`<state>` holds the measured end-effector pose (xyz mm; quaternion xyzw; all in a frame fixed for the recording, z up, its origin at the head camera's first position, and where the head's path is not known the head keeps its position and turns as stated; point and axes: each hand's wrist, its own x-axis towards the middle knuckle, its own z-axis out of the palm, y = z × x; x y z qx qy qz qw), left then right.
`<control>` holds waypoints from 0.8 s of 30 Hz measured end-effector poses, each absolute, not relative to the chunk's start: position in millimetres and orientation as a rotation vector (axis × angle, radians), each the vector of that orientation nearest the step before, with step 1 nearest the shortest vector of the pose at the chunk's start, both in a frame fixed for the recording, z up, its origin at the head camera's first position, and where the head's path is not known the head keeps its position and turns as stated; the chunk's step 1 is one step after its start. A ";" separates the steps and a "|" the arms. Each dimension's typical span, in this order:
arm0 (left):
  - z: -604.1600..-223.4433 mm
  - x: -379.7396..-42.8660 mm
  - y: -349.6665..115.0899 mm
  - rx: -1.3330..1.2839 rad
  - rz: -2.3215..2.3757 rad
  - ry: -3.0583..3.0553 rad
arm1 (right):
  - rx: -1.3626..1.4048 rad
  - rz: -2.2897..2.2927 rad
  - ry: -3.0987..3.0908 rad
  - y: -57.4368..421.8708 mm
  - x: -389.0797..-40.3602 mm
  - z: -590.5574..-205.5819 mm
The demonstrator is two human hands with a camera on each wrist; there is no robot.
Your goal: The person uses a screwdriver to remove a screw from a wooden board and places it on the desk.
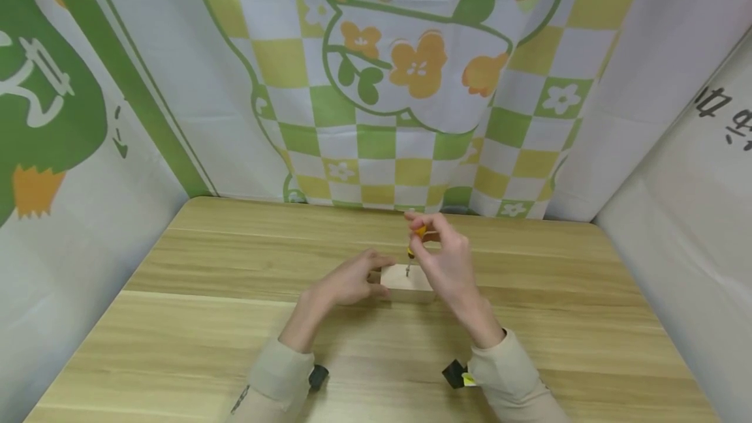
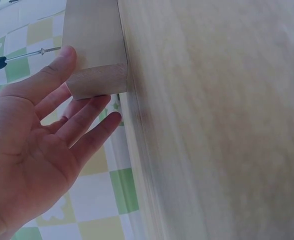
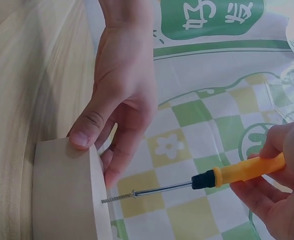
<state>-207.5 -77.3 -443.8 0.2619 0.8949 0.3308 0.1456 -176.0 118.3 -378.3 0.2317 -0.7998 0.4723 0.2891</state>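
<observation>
We see both hands at work on one small piece. Our left hand (image 1: 354,279) grips the near end of a pale wooden block (image 3: 63,187), thumb against one side and fingertips against the opposite one, the palm standing clear of the wood. The block rests on the wood-grained surface (image 1: 194,338), between our two hands and slightly below the right one.

Our right hand (image 1: 454,263) holds a screwdriver (image 3: 237,171) by its yellow handle, pinched between thumb and fingers above the block. Its dark collar and metal shaft run down from those fingers to a screw (image 3: 118,198) — the tip meets the screw's head, and much of the thread shows above the wood. The screw stands roughly upright in the block's top face, just beside the left hand's fingers.

Beyond both hands hangs a checked cloth (image 1: 336,139) with flowers; behind them, pale sleeves (image 1: 281,371) cover our forearms.
</observation>
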 end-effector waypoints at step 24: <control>-444.3 -207.1 -78.2 0.740 0.970 2.564 | 0.632 1.228 -2.114 121.7 -176.4 -385.8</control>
